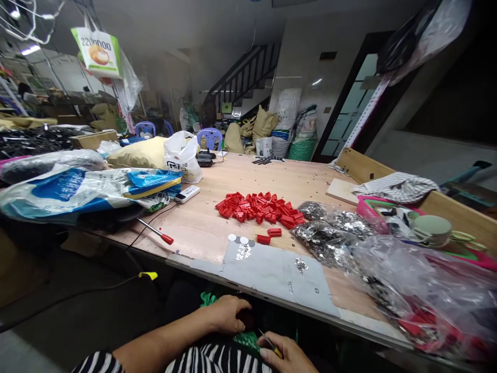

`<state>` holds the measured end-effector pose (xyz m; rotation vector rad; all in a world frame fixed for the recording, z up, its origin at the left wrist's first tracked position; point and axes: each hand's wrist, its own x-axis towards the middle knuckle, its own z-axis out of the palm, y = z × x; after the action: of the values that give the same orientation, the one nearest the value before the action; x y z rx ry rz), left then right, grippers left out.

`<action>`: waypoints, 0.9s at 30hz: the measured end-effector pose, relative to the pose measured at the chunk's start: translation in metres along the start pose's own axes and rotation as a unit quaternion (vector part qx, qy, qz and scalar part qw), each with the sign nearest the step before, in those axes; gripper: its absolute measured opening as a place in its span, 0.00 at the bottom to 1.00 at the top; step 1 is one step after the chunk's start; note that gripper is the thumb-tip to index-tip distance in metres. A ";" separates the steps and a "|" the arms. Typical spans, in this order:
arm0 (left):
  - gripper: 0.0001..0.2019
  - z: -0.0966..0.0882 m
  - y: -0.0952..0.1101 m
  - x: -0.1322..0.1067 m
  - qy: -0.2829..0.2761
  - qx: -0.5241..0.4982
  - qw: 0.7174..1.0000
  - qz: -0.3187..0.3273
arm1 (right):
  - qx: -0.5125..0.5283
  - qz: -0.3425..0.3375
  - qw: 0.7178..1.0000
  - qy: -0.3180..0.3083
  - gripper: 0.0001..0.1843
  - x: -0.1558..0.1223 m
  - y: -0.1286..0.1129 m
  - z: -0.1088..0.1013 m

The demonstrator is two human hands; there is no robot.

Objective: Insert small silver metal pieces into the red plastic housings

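My left hand (229, 313) is below the table's front edge, over my lap. Its fingers curl downward, and whatever they hold is hidden. Green plastic (248, 339) shows just under it. To its right, my right hand (287, 355) is closed around a small tool with a yellow handle (277, 352) and a thin pointed metal shaft, like a small screwdriver. On the table in front lie a pile of red plastic pieces (260, 207) and two separate red pieces (263, 239) nearer me. Small silvery metal parts (244, 252) rest on a grey mat (267, 269).
Clear bags of metal parts (326, 238) and a pink basket (368, 215) with a green cup (432, 229) crowd the right side. A red-handled tool (165, 238) lies at the left front edge, near a white power strip (187, 194) and blue-white sacks (77, 191).
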<state>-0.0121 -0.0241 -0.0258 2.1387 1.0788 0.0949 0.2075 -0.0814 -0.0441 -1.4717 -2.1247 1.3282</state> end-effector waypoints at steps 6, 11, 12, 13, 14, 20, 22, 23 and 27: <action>0.25 0.009 -0.009 -0.004 0.003 -0.026 0.999 -0.024 | 0.014 -0.002 1.000 -0.001 0.19 0.001 0.000 0.000; 0.22 0.006 -0.004 -0.014 0.035 -0.030 0.999 -0.020 | 0.008 -0.008 1.000 0.006 0.19 -0.001 -0.005 -0.001; 0.22 0.006 -0.003 -0.015 0.040 -0.033 0.999 -0.017 | 0.005 -0.008 1.000 0.008 0.19 -0.002 -0.006 -0.001; 0.22 0.006 -0.003 -0.016 0.044 -0.036 0.998 -0.015 | 0.003 -0.007 1.000 0.011 0.18 -0.002 -0.007 -0.001; 0.21 0.007 -0.004 -0.017 0.047 -0.040 0.998 -0.013 | 0.002 -0.004 1.000 0.014 0.18 -0.002 -0.008 0.000; 0.20 0.009 -0.003 -0.019 0.055 -0.065 0.996 -0.011 | 0.002 0.013 0.999 0.032 0.17 -0.006 -0.014 -0.002; 0.20 0.009 -0.002 -0.019 0.060 -0.072 0.996 -0.008 | 0.004 0.014 0.999 0.030 0.16 -0.007 -0.016 -0.004; 0.19 0.009 -0.001 -0.019 0.063 -0.073 0.995 -0.006 | 0.004 0.015 0.999 0.029 0.15 -0.008 -0.016 -0.004; 0.19 0.013 0.000 -0.017 0.071 -0.075 0.995 -0.008 | 0.015 0.021 0.999 0.021 0.14 -0.008 -0.012 -0.005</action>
<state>-0.0184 -0.0443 -0.0307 2.0118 1.1330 0.3143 0.2072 -0.0868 -0.0298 -1.5272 -2.0504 1.3245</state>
